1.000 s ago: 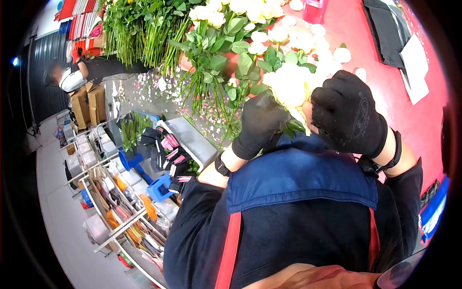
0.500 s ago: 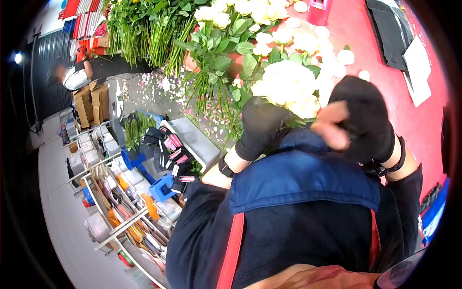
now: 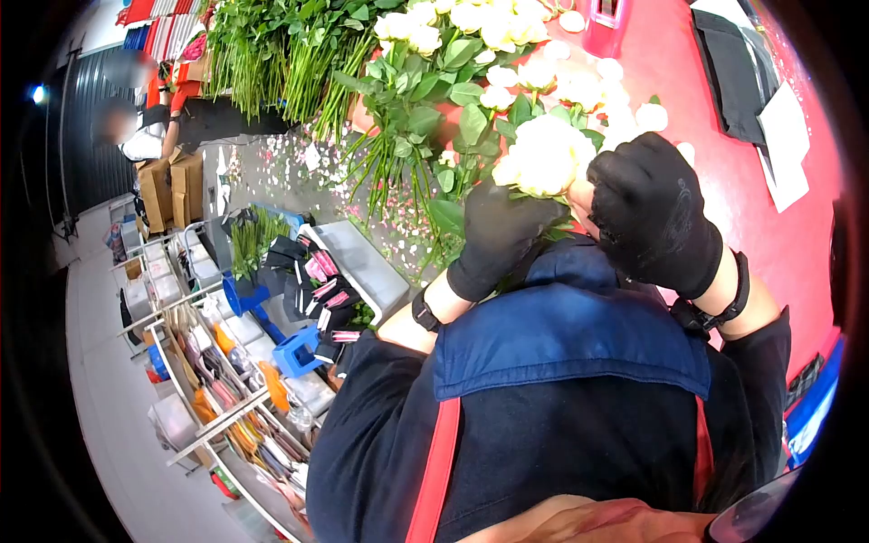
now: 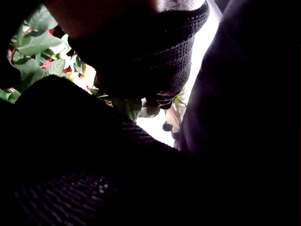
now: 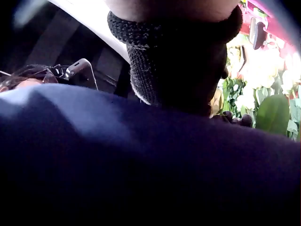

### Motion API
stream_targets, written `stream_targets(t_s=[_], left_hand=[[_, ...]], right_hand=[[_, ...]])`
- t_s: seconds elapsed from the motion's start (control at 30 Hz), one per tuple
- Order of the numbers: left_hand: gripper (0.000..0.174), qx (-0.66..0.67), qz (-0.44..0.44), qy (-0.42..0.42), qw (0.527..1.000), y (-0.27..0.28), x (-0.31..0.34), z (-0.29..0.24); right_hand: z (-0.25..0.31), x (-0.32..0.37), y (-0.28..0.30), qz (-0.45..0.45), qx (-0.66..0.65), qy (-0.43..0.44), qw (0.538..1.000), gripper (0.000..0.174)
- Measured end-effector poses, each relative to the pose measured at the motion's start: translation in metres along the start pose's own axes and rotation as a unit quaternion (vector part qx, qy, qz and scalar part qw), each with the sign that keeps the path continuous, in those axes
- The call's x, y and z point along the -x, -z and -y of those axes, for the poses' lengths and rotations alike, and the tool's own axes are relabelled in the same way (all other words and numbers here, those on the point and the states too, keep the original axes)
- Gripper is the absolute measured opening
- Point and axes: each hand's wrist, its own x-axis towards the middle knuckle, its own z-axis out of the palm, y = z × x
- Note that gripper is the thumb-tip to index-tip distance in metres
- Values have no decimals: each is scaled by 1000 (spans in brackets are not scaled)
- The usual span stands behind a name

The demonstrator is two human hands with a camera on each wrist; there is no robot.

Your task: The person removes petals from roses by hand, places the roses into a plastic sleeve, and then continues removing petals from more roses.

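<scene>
In the head view my gloved left hand grips a cream rose just beneath its bloom, close to my chest. At the bloom's right side is my gloved right hand. Its bare thumb and fingertip pinch the outer petals. Most of the rose's stem is hidden behind the left hand and the apron bib. Dark glove knit fills much of the left wrist view, while cloth covers most of the right wrist view below the glove cuff.
Cream roses and loose petals lie on the red table beyond my hands. Bunches of green stems lie at the upper left. A pink container and black wrapping sit farther back. Another person stands beyond cardboard boxes.
My right hand was at the rose with a petal bent down, swung away to the right, and is now back at the bloom. The left hand has kept its grip. A second head shows far off.
</scene>
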Motion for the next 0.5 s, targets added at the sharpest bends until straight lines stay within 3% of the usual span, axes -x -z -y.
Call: stream_targets(t_s=[0.23,0.33,0.43,0.5], left_hand=[[33,162,-20,108,981,-3,-4,-9],[29,138,11,104,985,2,-6,-13],[30,157,2,172,972,4,-6,-9],[27,182,-39,128,974,4,-6,-3]], right_hand=[[0,-5,-4,27,10,17,999,14],[-2,-7,-8,3,19,33,999,18],[-3,-9,-7,-18,-7,28,999,20],[-3,-10,-3,-71,-88,2,994,19]])
